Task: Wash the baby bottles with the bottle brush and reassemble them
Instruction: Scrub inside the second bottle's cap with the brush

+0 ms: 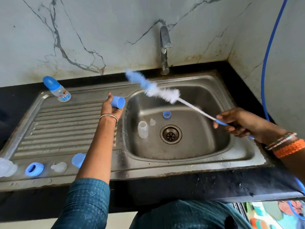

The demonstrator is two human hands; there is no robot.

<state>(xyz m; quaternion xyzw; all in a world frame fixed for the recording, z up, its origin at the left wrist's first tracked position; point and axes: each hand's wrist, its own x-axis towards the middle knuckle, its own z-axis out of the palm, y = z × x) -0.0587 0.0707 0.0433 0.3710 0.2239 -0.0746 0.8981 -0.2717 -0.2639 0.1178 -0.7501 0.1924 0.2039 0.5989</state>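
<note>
The left hand [110, 107] grips a blue cap [117, 102] over the sink's [244, 156] drainboard edge; the right hand [239, 123] grips the brush [158, 90] handle, bristles raised and clear. Cap-scrubbing looks due: bristles must enter its mouth. A bottle [143, 129] lies in the basin.

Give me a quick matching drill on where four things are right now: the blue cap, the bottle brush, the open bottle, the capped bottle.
Things:
1. blue cap
2. bottle brush
3. open bottle
4. capped bottle

Places:
A. on the draining board, at the back
B. in the left hand
C. in the sink bowl, beside the drain
D. in the right hand, over the sink

Pairs: 1-B, 2-D, 3-C, 4-A
</note>
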